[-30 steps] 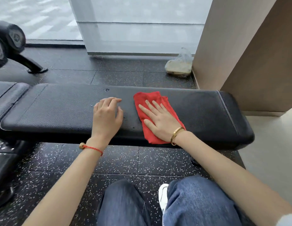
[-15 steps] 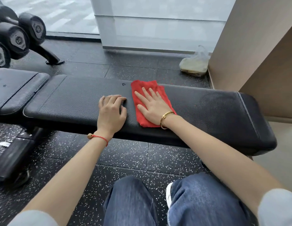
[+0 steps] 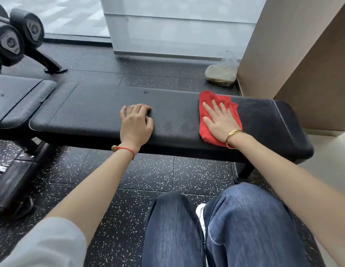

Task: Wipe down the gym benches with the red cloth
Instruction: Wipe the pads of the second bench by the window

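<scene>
Head view showed the black bench pad point(image 3: 94, 112), its long axis running left to right across the frame, flat, with its squared end at the right. Beyond the bench's right end a plastic bag point(image 3: 221, 72) sat against the wall, and dumbbells point(image 3: 17, 37) stood beyond its left end. On the bench's right part lay the red cloth point(image 3: 204, 120), long axis front to back, under the right hand point(image 3: 220, 122), flat with fingers straight and slightly spread. At mid-bench the left hand point(image 3: 136, 124) rested, fingers curled together, gripping nothing.
</scene>
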